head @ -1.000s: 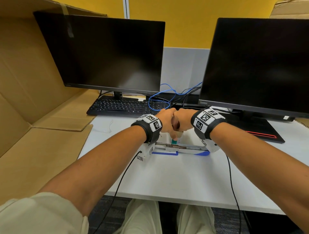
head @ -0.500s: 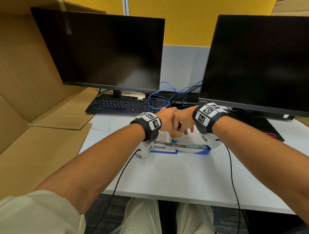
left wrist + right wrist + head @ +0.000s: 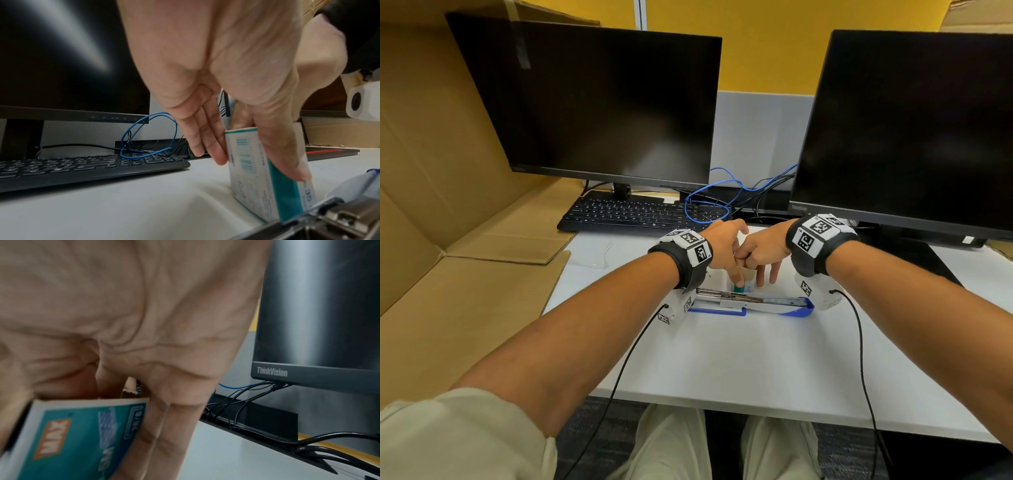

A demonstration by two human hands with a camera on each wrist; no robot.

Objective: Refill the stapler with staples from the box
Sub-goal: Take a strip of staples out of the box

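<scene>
both hands (image 3: 743, 255) on staple box (image 3: 265, 175)

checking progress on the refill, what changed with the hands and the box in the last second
The right hand opened out of a fist: its fingers now spread down beside the staple box. The left hand still pinches the box. The open stapler stayed put on the desk.

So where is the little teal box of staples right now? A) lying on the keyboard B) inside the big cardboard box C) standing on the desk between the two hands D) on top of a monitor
C: the staple box stands on the white desk, pinched by the left hand, with the right hand at its top.
</scene>
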